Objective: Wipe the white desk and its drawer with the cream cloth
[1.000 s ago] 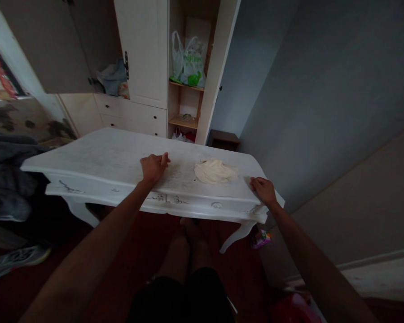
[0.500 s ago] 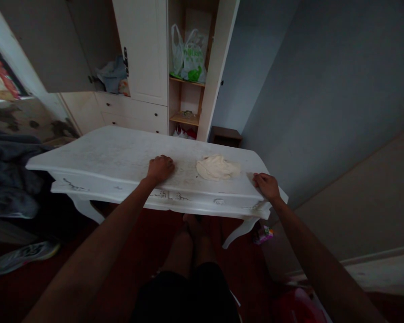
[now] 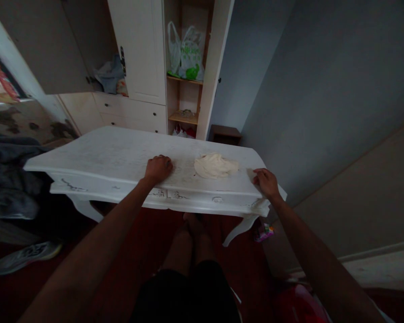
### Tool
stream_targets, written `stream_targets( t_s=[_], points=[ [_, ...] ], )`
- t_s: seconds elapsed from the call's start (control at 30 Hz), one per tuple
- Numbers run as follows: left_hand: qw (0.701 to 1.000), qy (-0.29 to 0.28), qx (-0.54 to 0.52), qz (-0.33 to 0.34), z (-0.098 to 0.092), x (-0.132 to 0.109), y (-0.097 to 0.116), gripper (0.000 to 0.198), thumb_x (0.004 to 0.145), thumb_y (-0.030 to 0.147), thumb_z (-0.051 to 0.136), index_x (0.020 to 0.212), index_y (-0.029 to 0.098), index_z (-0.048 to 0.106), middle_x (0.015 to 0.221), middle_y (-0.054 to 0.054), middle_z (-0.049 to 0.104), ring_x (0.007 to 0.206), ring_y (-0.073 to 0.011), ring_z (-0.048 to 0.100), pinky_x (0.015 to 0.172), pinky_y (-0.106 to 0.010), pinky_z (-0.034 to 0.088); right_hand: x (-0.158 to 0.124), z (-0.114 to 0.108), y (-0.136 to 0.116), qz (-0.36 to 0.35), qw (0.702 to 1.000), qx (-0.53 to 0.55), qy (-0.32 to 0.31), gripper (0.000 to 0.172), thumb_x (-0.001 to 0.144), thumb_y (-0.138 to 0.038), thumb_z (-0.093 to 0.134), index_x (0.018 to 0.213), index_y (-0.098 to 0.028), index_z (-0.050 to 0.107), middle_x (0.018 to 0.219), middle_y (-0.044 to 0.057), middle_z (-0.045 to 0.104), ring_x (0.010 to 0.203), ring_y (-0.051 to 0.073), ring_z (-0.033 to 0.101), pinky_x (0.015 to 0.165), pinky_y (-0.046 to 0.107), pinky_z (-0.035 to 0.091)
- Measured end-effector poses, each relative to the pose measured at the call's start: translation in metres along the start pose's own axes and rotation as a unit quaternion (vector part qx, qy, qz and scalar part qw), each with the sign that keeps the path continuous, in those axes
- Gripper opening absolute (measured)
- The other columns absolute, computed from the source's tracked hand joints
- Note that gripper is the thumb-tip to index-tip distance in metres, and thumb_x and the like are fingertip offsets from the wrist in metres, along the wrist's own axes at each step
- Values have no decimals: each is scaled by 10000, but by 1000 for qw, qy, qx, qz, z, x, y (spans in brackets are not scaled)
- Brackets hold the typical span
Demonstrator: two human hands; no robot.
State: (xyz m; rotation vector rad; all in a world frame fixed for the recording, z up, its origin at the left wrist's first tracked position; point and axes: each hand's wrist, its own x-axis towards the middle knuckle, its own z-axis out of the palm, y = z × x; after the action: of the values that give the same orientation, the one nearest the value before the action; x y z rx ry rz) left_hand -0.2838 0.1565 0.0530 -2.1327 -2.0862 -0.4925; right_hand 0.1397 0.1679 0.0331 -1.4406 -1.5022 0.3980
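Note:
A crumpled cream cloth (image 3: 215, 165) lies on the white table (image 3: 121, 146), between my two hands and touching neither. To its left, my left hand (image 3: 159, 168) rests on the tabletop with its fingers curled in; nothing shows in them. Near the table's right end is my right hand (image 3: 265, 181), over the front edge area. Its fingers are bent, with a small gap between the upper finger and the lower ones, and I see nothing held. Grey smudges mark the tabletop around my left hand.
Behind the table stands a white wardrobe (image 3: 143, 58) with open doors and plastic bags (image 3: 191, 56) on a shelf. Dark clothing (image 3: 10, 175) is heaped at left, above a shoe (image 3: 25, 258). A small colourful box (image 3: 264, 232) sits by the right table leg.
My right hand has lifted slightly and its fingers have loosened from a closer curl. My left hand stays almost in place. The view has shifted slightly; the cloth still lies there.

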Motion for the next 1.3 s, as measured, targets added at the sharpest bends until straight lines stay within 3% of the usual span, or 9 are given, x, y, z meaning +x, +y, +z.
stream_targets(
  t_s=[0.3,0.7,0.93,1.3],
  points=[
    [1000,-10,14,-7,-2,0,0,385,907,301,382,1072,168,703,1146,-159,678,1038,-291,619,864,-396,441,1,-1,2,-1,999,15,-50,293,822,-494,472,691,-241,539,510,-8,606,509,171,558,578,300,456],
    [1000,-3,9,-18,0,1,-2,375,896,292,412,1093,171,708,1159,-153,685,1046,-284,631,866,-378,448,1,-1,1,-4,999,-29,-31,444,853,-655,403,696,-250,498,562,26,637,548,184,565,610,315,454],
    [1000,-11,22,-15,-1,1,-1,384,895,280,403,1083,154,713,1118,-171,690,1027,-299,642,831,-379,460,1,-1,1,-37,996,-77,-33,419,873,-575,374,626,-253,477,522,12,611,539,177,547,635,314,421],
    [1000,-1,-19,23,-2,-2,1,396,890,253,405,1140,136,688,1185,-163,674,1080,-287,619,933,-391,464,0,-2,-3,-30,996,-79,-22,435,874,-560,380,577,-253,467,496,18,623,513,174,541,652,328,435]
  ],
)
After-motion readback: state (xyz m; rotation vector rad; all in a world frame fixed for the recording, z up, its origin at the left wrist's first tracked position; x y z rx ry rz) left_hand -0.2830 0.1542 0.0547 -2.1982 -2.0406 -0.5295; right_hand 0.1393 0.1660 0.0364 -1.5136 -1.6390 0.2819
